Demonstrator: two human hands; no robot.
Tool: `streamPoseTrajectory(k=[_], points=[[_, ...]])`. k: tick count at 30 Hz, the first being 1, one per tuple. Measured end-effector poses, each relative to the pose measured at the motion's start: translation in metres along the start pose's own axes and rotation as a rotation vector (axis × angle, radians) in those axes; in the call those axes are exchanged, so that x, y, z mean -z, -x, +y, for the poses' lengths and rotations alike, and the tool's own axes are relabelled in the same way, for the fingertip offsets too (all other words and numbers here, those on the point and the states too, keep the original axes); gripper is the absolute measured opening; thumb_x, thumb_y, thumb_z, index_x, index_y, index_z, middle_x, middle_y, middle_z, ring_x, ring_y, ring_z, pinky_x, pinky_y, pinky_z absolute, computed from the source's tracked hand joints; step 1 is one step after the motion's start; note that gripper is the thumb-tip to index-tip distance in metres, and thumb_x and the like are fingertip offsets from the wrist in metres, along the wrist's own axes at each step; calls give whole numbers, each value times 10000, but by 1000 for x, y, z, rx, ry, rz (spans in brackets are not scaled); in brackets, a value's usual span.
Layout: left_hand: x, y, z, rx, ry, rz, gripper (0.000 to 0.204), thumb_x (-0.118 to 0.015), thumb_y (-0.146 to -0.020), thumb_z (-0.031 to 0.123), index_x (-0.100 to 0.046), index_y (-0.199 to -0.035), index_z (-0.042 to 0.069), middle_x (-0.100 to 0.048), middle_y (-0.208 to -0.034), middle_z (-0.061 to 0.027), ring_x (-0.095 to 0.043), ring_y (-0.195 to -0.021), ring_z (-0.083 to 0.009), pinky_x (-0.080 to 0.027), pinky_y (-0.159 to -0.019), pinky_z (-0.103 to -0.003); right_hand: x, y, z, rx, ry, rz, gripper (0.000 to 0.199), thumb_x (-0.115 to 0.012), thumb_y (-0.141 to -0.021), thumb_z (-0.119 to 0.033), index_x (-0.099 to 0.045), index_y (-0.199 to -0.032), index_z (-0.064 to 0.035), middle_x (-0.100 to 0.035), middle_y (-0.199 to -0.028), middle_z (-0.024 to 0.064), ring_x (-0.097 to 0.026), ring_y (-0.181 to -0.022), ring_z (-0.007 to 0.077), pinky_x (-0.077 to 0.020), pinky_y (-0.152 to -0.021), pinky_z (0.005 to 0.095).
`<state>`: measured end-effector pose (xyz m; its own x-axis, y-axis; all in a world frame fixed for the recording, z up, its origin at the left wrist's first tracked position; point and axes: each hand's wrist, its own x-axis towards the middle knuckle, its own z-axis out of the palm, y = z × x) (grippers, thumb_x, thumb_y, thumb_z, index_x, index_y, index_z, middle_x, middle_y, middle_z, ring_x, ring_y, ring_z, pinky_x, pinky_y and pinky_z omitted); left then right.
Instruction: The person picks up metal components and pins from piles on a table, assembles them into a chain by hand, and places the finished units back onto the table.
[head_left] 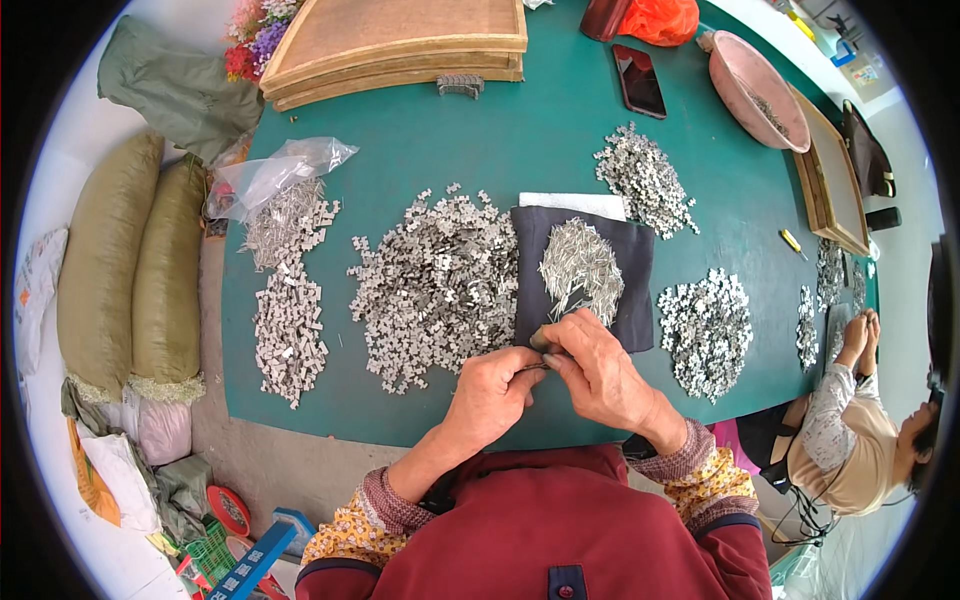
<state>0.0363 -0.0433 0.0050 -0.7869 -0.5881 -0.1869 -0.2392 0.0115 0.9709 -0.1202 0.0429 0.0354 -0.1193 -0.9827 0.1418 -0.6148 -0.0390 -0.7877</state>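
Both my hands meet at the table's near edge, just below a dark cloth (640, 270). My left hand (492, 392) pinches a small metal piece (532, 367), mostly hidden by the fingers. My right hand (612, 375) is closed against it, with a dark rounded thing (541, 341) at its fingertips; whatever else it grips is hidden. On the cloth lies a heap of thin metal pins (582, 265). Left of the cloth spreads a large pile of small notched metal pieces (440, 285); to the right sits a smaller pile of similar pieces (706, 335).
More metal pieces (290, 330) lie at the left, near a clear plastic bag (290, 180). Another pile (645, 180) sits farther back. Wooden trays (395, 50), a phone (640, 80), a pink basin (740, 75) and a screwdriver (793, 243) are around. A co-worker (855, 430) sits at the right.
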Motion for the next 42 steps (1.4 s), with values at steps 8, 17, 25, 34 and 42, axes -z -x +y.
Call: streamPoseTrajectory(k=[8, 17, 25, 34, 42], points=[[-1, -1, 2, -98, -93, 0, 86, -625, -848, -27, -682, -911, -12, -658, -678, -84, -636, -531, -131, -487, -477, -270, -6, 0, -8, 87, 204, -25, 313, -581, -707, 49, -553, -1016, 10, -528, -815, 125, -495, -772, 313, -433, -731, 402], [6, 4, 5, 119, -4, -146, 68, -609, -866, -16, -671, -894, -20, -649, -659, -68, -624, -521, -108, -478, -440, -247, -22, 23, 6, 324, 270, 115, 369, -627, -660, 9, -588, -1026, -4, -536, -818, 77, -489, -712, 248, -427, -665, 357], [12, -2, 8, 284, 229, -161, 94, -588, -902, 24, -673, -889, -12, -653, -667, -50, -616, -513, -90, -472, -418, -220, -18, 27, 4, 248, 269, 179, 439, -716, -702, -16, -626, -1131, -18, -576, -1030, 97, -545, -799, 249, -472, -680, 354], [18, -1, 14, 322, 415, -179, 77, -610, -902, 10, -664, -896, -44, -655, -696, -85, -634, -535, -120, -502, -433, -228, -2, 22, 5, 172, 91, 83, 368, -728, -719, -17, -673, -1082, -35, -584, -976, 95, -560, -826, 259, -473, -715, 365], [23, -2, -1, 345, 439, -143, 99, -618, -890, 1, -677, -944, -56, -658, -730, -104, -641, -550, -127, -514, -437, -230, 8, -17, 34, 178, 470, 31, 234, -663, -718, -20, -688, -946, -67, -567, -875, 47, -509, -836, 230, -374, -746, 355]])
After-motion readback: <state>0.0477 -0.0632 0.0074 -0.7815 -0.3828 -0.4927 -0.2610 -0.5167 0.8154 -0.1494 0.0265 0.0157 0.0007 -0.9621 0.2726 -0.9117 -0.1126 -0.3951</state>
